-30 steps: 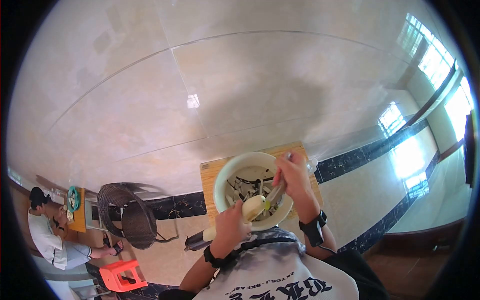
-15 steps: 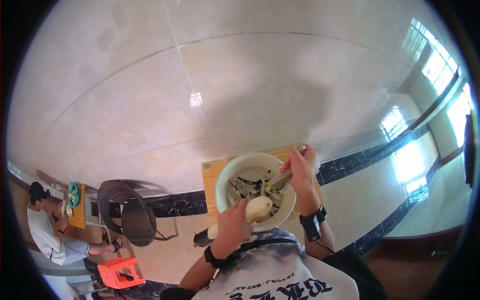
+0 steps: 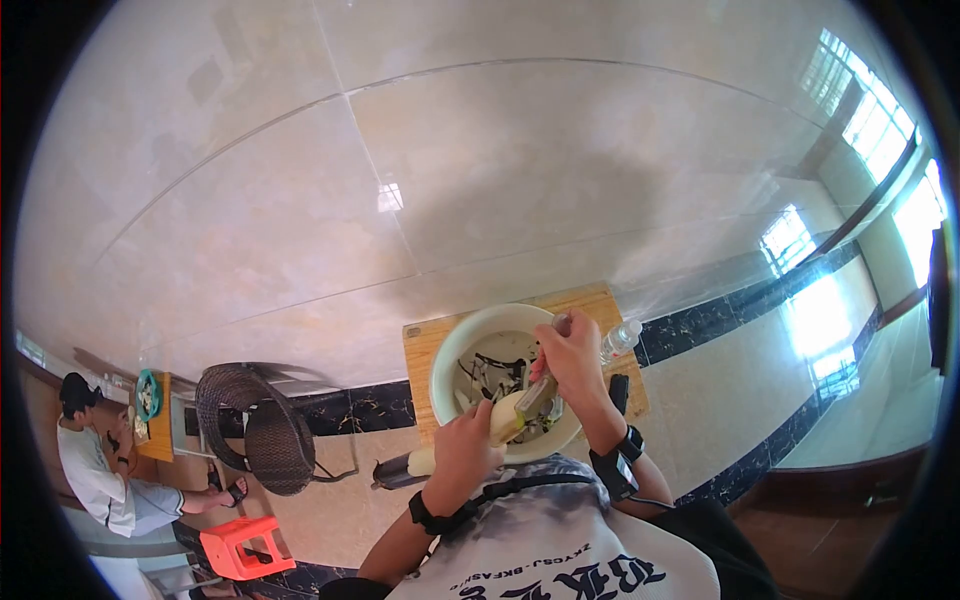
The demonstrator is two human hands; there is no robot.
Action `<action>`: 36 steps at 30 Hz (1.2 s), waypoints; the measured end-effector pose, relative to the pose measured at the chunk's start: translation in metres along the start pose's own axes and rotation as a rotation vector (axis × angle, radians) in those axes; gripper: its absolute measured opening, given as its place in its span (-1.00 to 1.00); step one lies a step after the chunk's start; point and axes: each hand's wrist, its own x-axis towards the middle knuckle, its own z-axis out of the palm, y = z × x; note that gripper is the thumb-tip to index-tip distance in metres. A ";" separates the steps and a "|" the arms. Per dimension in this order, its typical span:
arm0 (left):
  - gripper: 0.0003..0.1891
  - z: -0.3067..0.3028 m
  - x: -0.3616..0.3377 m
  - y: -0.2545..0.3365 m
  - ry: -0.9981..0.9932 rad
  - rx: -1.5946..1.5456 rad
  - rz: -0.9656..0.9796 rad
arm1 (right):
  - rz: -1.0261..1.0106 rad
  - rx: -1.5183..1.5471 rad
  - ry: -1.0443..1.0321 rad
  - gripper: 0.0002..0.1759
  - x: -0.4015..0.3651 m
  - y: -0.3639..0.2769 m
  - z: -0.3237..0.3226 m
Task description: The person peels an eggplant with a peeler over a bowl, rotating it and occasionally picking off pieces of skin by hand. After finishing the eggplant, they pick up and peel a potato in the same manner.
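My left hand (image 3: 466,447) is closed round a long, partly peeled eggplant (image 3: 509,420), pale at the end over the bowl and dark at the lower-left end. In my right hand (image 3: 574,358) is a peeler (image 3: 540,389), its head against the pale end of the eggplant. Below both hands is a large white bowl (image 3: 443,366) holding dark and pale peel strips (image 3: 492,372). The bowl stands on a wooden table (image 3: 424,345).
A clear plastic bottle (image 3: 621,341) lies right of my right hand. A dark wicker chair (image 3: 277,447) and a red stool (image 3: 246,548) are at the left. Beyond them a person (image 3: 100,465) sits by another small table (image 3: 158,436) with a teal basket (image 3: 148,395).
My right hand has moved left and down, bringing the peeler onto the eggplant. The bottle and a dark object beside my right wrist now show more. The eggplant's dark end has shifted slightly left.
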 end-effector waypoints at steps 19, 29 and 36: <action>-0.46 -0.017 -0.001 -0.024 0.105 0.164 0.121 | 0.070 0.087 0.036 -0.87 0.029 0.036 0.004; -0.41 -0.022 -0.003 -0.023 0.025 0.155 0.052 | -0.021 0.185 -0.067 -0.89 0.030 0.035 0.007; -0.40 -0.021 -0.002 -0.022 0.027 0.096 0.080 | 0.052 0.118 -0.159 -0.85 0.041 0.035 0.004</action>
